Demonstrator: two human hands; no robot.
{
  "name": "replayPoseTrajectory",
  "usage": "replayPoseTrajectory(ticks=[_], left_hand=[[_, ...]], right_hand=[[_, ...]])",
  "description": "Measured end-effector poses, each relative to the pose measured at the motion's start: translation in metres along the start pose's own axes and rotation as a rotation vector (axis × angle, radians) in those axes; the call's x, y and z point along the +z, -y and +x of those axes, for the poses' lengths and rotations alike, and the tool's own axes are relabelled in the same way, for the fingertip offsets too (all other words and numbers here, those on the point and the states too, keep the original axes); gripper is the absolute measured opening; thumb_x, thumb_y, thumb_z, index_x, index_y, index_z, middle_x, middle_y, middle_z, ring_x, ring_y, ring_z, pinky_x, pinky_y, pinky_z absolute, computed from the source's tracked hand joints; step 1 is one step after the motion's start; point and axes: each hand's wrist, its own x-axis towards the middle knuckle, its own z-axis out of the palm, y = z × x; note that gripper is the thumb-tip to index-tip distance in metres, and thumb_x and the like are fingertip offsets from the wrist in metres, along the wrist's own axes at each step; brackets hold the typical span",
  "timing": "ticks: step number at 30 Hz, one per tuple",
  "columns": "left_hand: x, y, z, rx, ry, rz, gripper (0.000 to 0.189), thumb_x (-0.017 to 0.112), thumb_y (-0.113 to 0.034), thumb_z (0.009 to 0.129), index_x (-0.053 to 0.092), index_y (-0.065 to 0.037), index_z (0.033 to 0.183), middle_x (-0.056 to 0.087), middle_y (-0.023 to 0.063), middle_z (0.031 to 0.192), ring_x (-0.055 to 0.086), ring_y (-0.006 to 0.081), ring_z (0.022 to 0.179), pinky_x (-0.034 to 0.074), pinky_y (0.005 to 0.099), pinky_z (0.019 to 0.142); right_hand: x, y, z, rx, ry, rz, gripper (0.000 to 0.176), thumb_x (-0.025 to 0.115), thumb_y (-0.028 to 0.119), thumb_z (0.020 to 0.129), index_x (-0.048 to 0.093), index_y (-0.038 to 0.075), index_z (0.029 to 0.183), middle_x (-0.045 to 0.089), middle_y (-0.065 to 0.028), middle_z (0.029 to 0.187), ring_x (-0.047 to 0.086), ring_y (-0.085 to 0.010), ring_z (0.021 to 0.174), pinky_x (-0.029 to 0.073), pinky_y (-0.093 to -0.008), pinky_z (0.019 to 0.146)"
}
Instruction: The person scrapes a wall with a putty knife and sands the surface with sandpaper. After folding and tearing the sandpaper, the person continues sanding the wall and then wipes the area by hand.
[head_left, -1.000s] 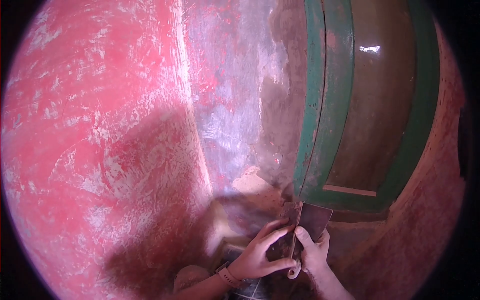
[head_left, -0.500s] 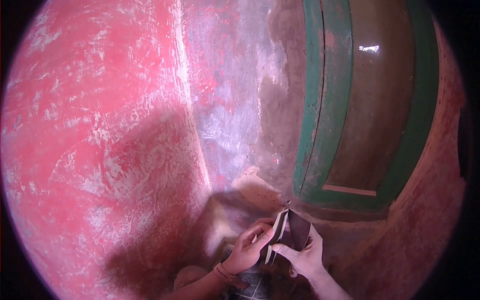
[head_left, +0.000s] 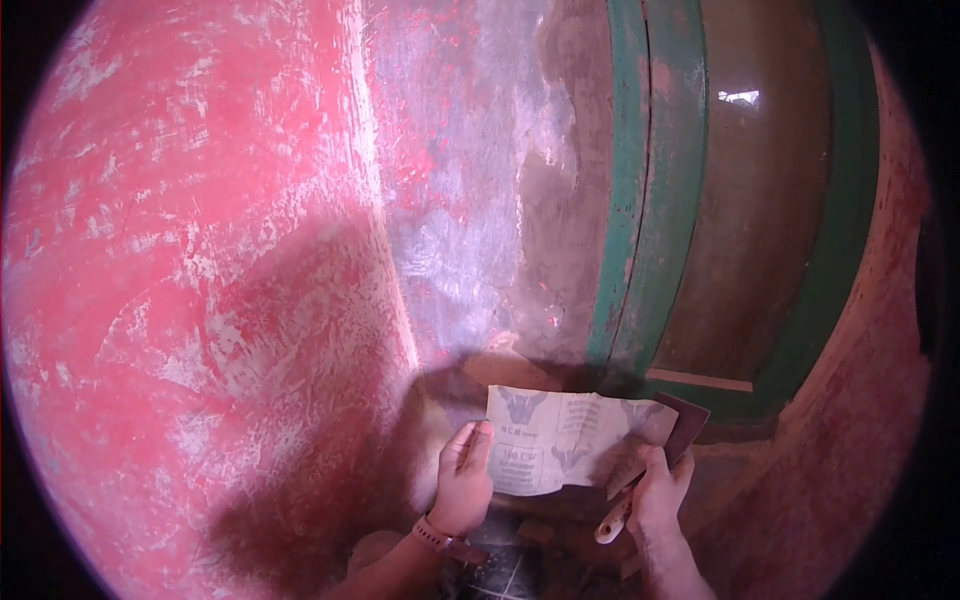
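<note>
A sheet of sandpaper [head_left: 540, 440] is spread between both hands, its pale printed back facing me, with bull-head marks and "100 CW" on it. My left hand [head_left: 463, 485], with a watch strap at the wrist, pinches the sheet's left edge. At the other end my right hand [head_left: 660, 490] grips the sandpaper, where a dark brown flap [head_left: 690, 425] shows behind it. A scraper is in the right hand too: its light handle [head_left: 612, 522] sticks out below the palm, and most of its blade is hidden.
A scuffed pink wall [head_left: 200, 250] fills the left side and meets a patchy grey wall [head_left: 460, 230] at a corner. To the right is a green frame [head_left: 670, 200] around a brown panel [head_left: 750, 200]. Dark floor tiles [head_left: 500, 570] show below the hands.
The sandpaper was folded and seen edge-on; now it is opened out flat, printed side toward me. My left hand has moved slightly left, my right hand to the right.
</note>
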Motion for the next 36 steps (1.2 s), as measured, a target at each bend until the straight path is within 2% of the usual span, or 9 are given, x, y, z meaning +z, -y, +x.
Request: replayPoseTrajectory(ticks=[8,11,15,18,21,22,25,32,36], left_hand=[[-0.001,0.002,-0.001,-0.014,-0.035,0.1,0.028,0.058,-0.027,0.114,0.068,-0.001,0.115,0.069,-0.0008,0.105,0.058,0.0064,0.098,0.048,0.0256,0.09],[-0.001,0.005,-0.001,0.023,-0.016,0.092,0.027,0.061,-0.026,0.112,0.069,-0.001,0.119,0.07,-0.0001,0.109,0.06,0.0075,0.101,0.049,0.027,0.093],[0.0,0.005,0.002,0.023,0.011,0.095,0.019,0.06,-0.015,0.112,0.068,0.001,0.117,0.072,0.0023,0.111,0.062,0.0067,0.103,0.05,0.0238,0.091],[0.006,-0.006,-0.004,-0.081,0.193,-0.017,0.019,0.062,-0.013,0.11,0.068,0.001,0.121,0.074,0.0036,0.116,0.065,0.01,0.109,0.051,0.0277,0.098],[0.001,-0.011,-0.011,-0.25,0.515,0.306,0.022,0.065,-0.013,0.108,0.068,0.001,0.125,0.072,0.0069,0.126,0.064,0.0144,0.118,0.049,0.0331,0.105],[0.006,-0.004,-0.014,-0.001,0.725,0.157,0.028,0.067,-0.014,0.106,0.068,0.0,0.13,0.068,0.0108,0.133,0.062,0.0203,0.125,0.047,0.0369,0.109],[0.013,-0.013,-0.015,0.238,0.803,0.5,0.027,0.069,-0.011,0.104,0.069,-0.001,0.129,0.064,0.0142,0.135,0.062,0.0242,0.127,0.048,0.0372,0.109],[0.005,0.005,-0.009,0.413,0.657,0.536,0.027,0.075,-0.007,0.098,0.069,0.0,0.124,0.065,0.0136,0.131,0.067,0.0246,0.115,0.053,0.0355,0.102],[0.006,0.002,-0.008,0.516,0.546,0.69,0.031,0.08,-0.009,0.094,0.07,0.0,0.122,0.065,0.0139,0.129,0.067,0.0258,0.117,0.053,0.037,0.102]], right_hand=[[0.0,0.007,0.0,0.016,0.002,-0.035,0.037,0.058,0.011,0.095,0.052,-0.001,0.13,0.066,-0.0103,0.105,0.069,-0.0198,0.087,0.059,-0.0354,0.069],[0.0,0.001,0.001,0.007,-0.017,0.027,0.029,0.064,0.009,0.095,0.058,0.0,0.121,0.067,-0.008,0.102,0.064,-0.0135,0.068,0.048,-0.0257,0.045],[-0.001,0.0,-0.002,0.001,0.001,0.016,0.03,0.065,0.008,0.095,0.058,-0.001,0.123,0.068,-0.008,0.104,0.067,-0.0156,0.08,0.055,-0.0295,0.064],[-0.006,-0.015,0.001,-0.001,0.048,0.056,0.03,0.066,0.006,0.096,0.06,-0.001,0.124,0.069,-0.0082,0.108,0.068,-0.0173,0.092,0.056,-0.0328,0.082],[0.006,-0.013,-0.01,0.001,0.127,0.096,0.029,0.066,0.002,0.097,0.063,-0.002,0.125,0.071,-0.0087,0.116,0.068,-0.0178,0.103,0.054,-0.0332,0.094],[0.009,-0.015,-0.014,-0.085,0.205,0.102,0.028,0.066,0.007,0.102,0.062,-0.002,0.129,0.072,-0.0093,0.119,0.068,-0.0176,0.106,0.053,-0.0336,0.097],[0.017,-0.018,-0.021,-0.116,0.311,0.141,0.043,0.07,0.031,0.107,0.06,-0.003,0.133,0.072,-0.0094,0.121,0.068,-0.0163,0.109,0.054,-0.0338,0.097],[0.026,0.007,-0.031,-0.202,0.623,0.053,0.085,0.093,0.012,0.085,0.043,-0.003,0.153,0.068,-0.0123,0.131,0.066,-0.0186,0.121,0.055,-0.0342,0.102],[0.02,-0.001,-0.027,-0.178,0.57,-0.062,0.078,0.084,0.009,0.093,0.039,-0.002,0.156,0.065,-0.0148,0.137,0.062,-0.0201,0.128,0.054,-0.038,0.107]])
